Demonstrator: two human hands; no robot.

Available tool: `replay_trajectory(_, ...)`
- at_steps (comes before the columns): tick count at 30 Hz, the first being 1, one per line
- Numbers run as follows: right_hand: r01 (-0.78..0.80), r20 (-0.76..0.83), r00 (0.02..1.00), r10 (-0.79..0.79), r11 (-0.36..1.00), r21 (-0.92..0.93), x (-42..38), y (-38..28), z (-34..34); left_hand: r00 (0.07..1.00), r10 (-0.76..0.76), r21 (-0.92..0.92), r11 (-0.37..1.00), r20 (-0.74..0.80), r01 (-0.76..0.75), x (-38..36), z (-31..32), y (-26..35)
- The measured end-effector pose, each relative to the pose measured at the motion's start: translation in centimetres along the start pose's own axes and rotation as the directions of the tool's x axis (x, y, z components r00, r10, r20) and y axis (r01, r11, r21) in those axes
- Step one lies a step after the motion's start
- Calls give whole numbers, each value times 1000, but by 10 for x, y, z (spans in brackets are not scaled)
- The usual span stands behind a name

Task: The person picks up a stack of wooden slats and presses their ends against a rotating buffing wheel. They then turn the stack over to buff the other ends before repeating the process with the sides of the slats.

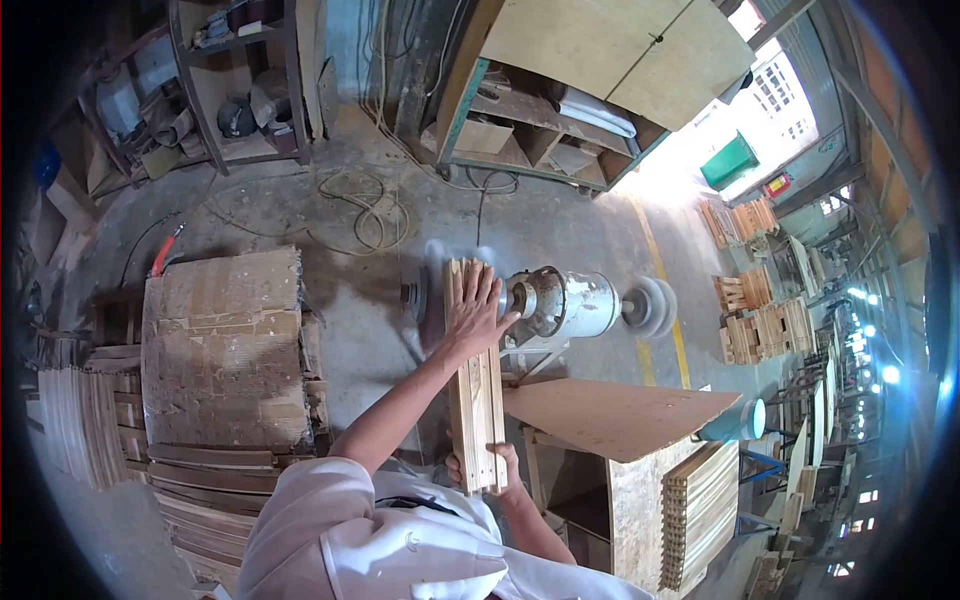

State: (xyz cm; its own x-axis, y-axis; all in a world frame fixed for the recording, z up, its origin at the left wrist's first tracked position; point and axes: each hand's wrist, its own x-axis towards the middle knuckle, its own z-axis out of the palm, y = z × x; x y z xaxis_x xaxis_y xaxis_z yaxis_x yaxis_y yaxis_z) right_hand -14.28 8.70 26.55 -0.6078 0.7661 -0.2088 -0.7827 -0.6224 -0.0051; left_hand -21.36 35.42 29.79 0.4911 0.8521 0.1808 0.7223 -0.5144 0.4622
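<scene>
Left hand [478, 305]: spread flat, fingers splayed wide, palm pressing down on the far end of the wooden slat bundle [476, 385]. Not a closed grasp at all, just a flat push from above.

Right hand [500, 472]: down at the near end of the bundle, close to the body, fingers wrapped around the end of the wood. Thumb and fingertips peek out on either side, so it is closed on the slats.

Wooden slat bundle: several narrow strips held side by side, running lengthwise away from the person, near end at the chest, far end right up against the spinning wheel [440, 285].

Spinning wheel: blurred on the left end of the bench motor [560, 303]. The slats' far end looks to be touching it, though the blur makes actual contact hard to call.

Bench motor: pale metal housing, lying across the view, with a second soft wheel [650, 305] on its right end, well clear of both hands.

Plywood sheet [615, 415]: angled board just right of the bundle, below the motor.

Cardboard-covered stack [225, 350]: big pile to the left, well apart from the hands, with more slats [75, 425] stacked beside it.

Slat stack by the board [700, 510]: lower right, on edge.

Floor [350, 215]: bare concrete with loose cables coiled beyond the machine.
</scene>
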Motion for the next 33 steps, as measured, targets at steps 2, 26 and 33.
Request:
replay_trajectory(2, -5, -70, 998, 8, 999, 48, 14, -16, -14, 999, 14, 61, 998, -33, -12, 18, 4, -7)
replay_trajectory(26, -185, -240, 932, -273, 213, -959, -212, -13, -13, 695, -718, -862, 366, -22, 351, -192, 54, 180)
replay_trajectory(33, -466, -250, 666, -703, -131, -875, -489, 43, -43, 782, -424, -890, -219, 456, 400, -293, 86, 322)
